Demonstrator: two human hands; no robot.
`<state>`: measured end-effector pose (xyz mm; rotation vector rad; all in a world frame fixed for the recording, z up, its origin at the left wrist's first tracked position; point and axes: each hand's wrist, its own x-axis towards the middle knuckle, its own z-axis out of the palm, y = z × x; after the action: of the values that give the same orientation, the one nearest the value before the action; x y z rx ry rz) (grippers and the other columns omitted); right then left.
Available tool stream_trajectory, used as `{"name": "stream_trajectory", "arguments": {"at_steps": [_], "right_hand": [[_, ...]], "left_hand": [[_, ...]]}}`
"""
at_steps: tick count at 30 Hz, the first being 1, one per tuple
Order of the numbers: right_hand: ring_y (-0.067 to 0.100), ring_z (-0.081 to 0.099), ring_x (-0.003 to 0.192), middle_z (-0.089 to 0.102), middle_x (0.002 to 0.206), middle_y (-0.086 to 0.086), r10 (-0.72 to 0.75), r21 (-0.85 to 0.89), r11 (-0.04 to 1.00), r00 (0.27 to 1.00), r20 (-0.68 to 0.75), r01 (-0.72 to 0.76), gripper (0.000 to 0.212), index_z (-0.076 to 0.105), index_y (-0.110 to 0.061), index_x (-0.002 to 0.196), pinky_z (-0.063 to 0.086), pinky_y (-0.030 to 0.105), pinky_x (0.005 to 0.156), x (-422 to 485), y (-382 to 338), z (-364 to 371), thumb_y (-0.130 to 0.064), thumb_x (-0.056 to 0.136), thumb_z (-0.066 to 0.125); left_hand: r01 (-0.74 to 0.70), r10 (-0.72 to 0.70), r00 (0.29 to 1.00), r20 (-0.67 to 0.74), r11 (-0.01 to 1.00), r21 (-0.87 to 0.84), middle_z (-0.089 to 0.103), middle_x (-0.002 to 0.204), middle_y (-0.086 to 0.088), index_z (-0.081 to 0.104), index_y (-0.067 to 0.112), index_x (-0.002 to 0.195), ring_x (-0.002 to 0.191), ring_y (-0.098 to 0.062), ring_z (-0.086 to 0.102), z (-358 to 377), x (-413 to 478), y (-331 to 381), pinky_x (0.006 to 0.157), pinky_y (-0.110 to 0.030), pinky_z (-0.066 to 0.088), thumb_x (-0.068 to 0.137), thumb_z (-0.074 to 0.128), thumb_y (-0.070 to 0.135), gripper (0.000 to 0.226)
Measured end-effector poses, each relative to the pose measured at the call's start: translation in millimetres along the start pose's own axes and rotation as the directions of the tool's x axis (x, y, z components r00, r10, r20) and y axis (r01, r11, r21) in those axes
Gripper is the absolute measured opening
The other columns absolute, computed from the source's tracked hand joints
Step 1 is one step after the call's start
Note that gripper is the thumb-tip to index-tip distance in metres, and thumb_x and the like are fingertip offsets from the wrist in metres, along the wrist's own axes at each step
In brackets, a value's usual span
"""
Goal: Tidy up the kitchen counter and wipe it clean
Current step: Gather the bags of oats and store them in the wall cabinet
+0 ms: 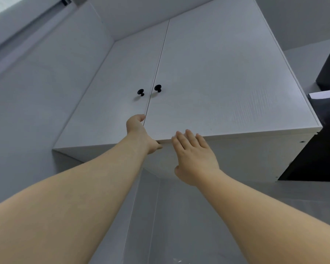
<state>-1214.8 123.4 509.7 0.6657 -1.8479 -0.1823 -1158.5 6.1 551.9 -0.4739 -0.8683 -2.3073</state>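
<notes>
I look up at a white wall cabinet with a left door [111,103] and a right door [227,82], both closed, each with a black knob [140,91] [157,88] near the middle seam. My left hand [139,132] rests at the bottom of the seam, its fingertips curled into the gap and its thumb under the bottom edge. My right hand [194,159] is raised with its fingers spread, its fingertips at the lower edge of the right door. It holds nothing. The counter is out of view.
A grey tiled wall [27,121] runs to the left and below the cabinet. A dark range hood [324,145] juts out at the right, close to the cabinet's side. A window frame [27,21] crosses the top left corner.
</notes>
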Motion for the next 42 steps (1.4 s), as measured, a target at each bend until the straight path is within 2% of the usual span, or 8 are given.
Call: {"name": "stream_trajectory", "arguments": {"at_steps": [6, 12, 16, 20, 27, 33, 38, 42], "right_hand": [[0.022, -0.015, 0.147, -0.013, 0.159, 0.001, -0.028, 0.004, 1.000, 0.999, -0.018, 0.028, 0.069, -0.007, -0.015, 0.151, -0.010, 0.037, 0.118, -1.6, 4.2, -1.8, -0.022, 0.096, 0.033], [0.020, -0.014, 0.147, -0.011, 0.160, -0.001, -0.067, -0.004, 0.998, 0.995, -0.079, 0.066, 0.068, -0.005, -0.018, 0.151, -0.011, 0.035, 0.117, -4.2, 8.1, -0.6, -0.021, 0.096, 0.035], [0.019, -0.011, 0.147, -0.007, 0.160, -0.002, -0.086, -0.002, 0.996, 0.988, -0.126, 0.086, 0.068, -0.004, -0.019, 0.151, -0.009, 0.037, 0.118, -7.3, 11.2, -1.3, -0.023, 0.096, 0.036], [0.017, -0.009, 0.148, -0.006, 0.160, -0.004, -0.113, -0.040, 0.993, 0.981, -0.155, 0.108, 0.069, -0.004, -0.018, 0.151, -0.006, 0.040, 0.118, -12.9, 16.2, -7.2, -0.025, 0.096, 0.037], [0.020, 0.003, 0.147, 0.010, 0.158, -0.001, 0.007, 0.104, 0.994, 0.935, -0.354, 0.032, 0.063, 0.012, -0.018, 0.149, 0.001, 0.040, 0.118, -14.4, 8.7, -29.1, -0.016, 0.093, 0.040], [0.029, 0.036, 0.131, 0.044, 0.134, 0.006, 0.124, 0.158, 0.986, 0.835, -0.536, -0.045, 0.043, 0.047, -0.014, 0.124, 0.029, 0.047, 0.103, -9.6, 9.1, -59.0, -0.003, 0.083, 0.050], [0.028, 0.033, 0.132, 0.041, 0.136, 0.001, 0.228, 0.180, 0.971, 0.835, -0.501, -0.157, 0.043, 0.042, -0.020, 0.128, 0.030, 0.050, 0.105, -12.6, 19.2, -79.7, -0.003, 0.088, 0.047], [0.030, 0.044, 0.125, 0.050, 0.129, 0.004, 0.273, 0.236, 0.958, 0.772, -0.575, -0.163, 0.040, 0.050, -0.015, 0.120, 0.039, 0.052, 0.097, -17.1, 22.5, -91.3, 0.002, 0.084, 0.052]], "left_hand": [[-0.040, 0.044, 0.998, -0.051, 0.997, 0.066, 0.052, 0.121, -0.007, 0.050, 0.007, 0.110, 0.112, -0.031, 0.052, 16.2, -5.9, -1.5, 0.105, -0.041, 0.038, 0.075, 0.060, 0.027, 0.041], [-0.153, 0.149, 0.971, -0.189, 0.988, -0.008, 0.053, 0.099, -0.007, 0.051, 0.009, 0.101, 0.092, -0.029, 0.048, 26.3, -15.7, -5.9, 0.084, -0.038, 0.036, 0.083, 0.050, 0.020, 0.021], [-0.158, 0.110, 0.956, -0.273, 0.974, -0.162, 0.060, 0.093, -0.004, 0.055, 0.012, 0.083, 0.073, -0.023, 0.055, 18.7, -8.7, -10.7, 0.087, -0.034, 0.052, 0.082, 0.049, 0.017, 0.008], [-0.124, 0.068, 0.977, -0.204, 0.953, -0.276, 0.064, 0.094, -0.006, 0.060, 0.011, 0.108, 0.082, -0.023, 0.064, 2.0, -0.8, -19.6, 0.088, -0.036, 0.055, 0.087, 0.058, 0.017, 0.023], [-0.180, 0.153, 0.982, -0.110, 0.931, -0.316, 0.065, 0.080, -0.006, 0.062, 0.004, 0.112, 0.072, -0.017, 0.065, -5.9, -20.6, -1.8, 0.064, -0.031, 0.059, 0.084, 0.068, 0.010, 0.028], [-0.251, 0.244, 0.968, -0.065, 0.895, -0.368, 0.068, 0.086, -0.007, 0.062, 0.005, 0.094, 0.077, -0.017, 0.067, 4.1, -61.2, 14.2, 0.074, -0.034, 0.060, 0.081, 0.072, 0.009, 0.017], [-0.268, 0.325, 0.944, 0.065, 0.865, -0.425, 0.069, 0.087, -0.005, 0.062, 0.007, 0.106, 0.078, -0.013, 0.068, 10.1, -82.9, 17.5, 0.065, -0.027, 0.060, 0.082, 0.070, 0.006, 0.025], [-0.264, 0.400, 0.897, 0.189, 0.827, -0.496, 0.066, 0.087, -0.007, 0.061, 0.006, 0.098, 0.083, -0.016, 0.067, 13.0, -105.7, 20.8, 0.080, -0.030, 0.058, 0.089, 0.057, 0.003, 0.010]]}}
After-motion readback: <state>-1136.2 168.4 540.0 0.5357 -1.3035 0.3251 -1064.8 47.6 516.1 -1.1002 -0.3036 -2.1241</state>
